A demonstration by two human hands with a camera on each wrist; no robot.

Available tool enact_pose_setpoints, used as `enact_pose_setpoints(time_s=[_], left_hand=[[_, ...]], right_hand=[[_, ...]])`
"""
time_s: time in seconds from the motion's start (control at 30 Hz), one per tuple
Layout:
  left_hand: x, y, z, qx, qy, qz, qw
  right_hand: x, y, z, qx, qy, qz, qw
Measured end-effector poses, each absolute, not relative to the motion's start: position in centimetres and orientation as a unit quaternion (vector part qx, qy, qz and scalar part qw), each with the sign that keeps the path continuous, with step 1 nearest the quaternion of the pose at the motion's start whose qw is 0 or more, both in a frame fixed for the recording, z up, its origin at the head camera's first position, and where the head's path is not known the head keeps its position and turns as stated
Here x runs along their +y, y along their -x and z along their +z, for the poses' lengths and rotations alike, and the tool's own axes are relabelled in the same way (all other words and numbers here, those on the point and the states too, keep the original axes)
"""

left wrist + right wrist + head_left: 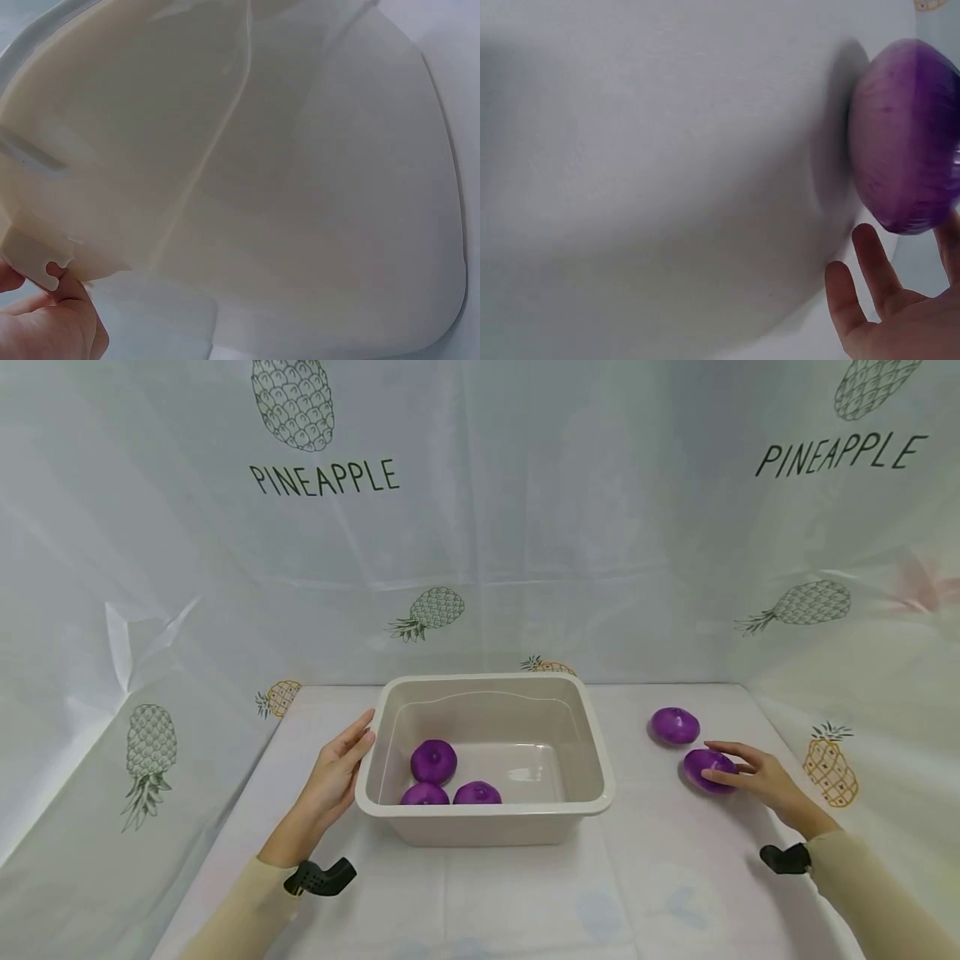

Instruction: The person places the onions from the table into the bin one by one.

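Observation:
A pale beige plastic tub stands mid-table with three purple onions in it; one onion lies at the tub's left side. At the left rim my left hand holds the tub; in the left wrist view its fingers are at the rim. My right hand has thumb and forefinger around another purple onion on the table. Seen from the right wrist, this glossy onion sits above spread lower fingers. Just behind it lies one more onion.
A white cloth covers the table. Behind and at both sides hangs a pale sheet with pineapple prints. The tub's back rim is near the table's far edge. Each wrist wears a black device.

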State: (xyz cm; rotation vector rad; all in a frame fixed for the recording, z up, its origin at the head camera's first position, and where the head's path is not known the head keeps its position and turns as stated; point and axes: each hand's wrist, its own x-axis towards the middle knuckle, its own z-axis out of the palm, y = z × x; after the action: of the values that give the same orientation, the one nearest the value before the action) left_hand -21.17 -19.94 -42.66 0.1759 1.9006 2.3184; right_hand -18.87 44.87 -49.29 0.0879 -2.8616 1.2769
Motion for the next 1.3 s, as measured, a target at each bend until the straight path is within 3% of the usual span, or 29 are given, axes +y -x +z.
enact_pose_setpoints(time_s=[0.2,0.73,1.3], left_hand=[[-20.1,21.2,-43.1,0.627,-0.078,0.773,0.051],[-20.1,21.3,-42.7,0.624,-0.069,0.776,0.068],[-20.0,21.4,-42.8,0.612,-0.07,0.785,0.07]], right_hand=[[44.4,18.5,-49.4,-0.898,-0.021,0.438,-0.018],[44.2,18.3,-49.4,-0.914,-0.01,0.406,-0.024],[41.6,19.7,-42.7,-0.901,-0.047,0.43,0.021]])
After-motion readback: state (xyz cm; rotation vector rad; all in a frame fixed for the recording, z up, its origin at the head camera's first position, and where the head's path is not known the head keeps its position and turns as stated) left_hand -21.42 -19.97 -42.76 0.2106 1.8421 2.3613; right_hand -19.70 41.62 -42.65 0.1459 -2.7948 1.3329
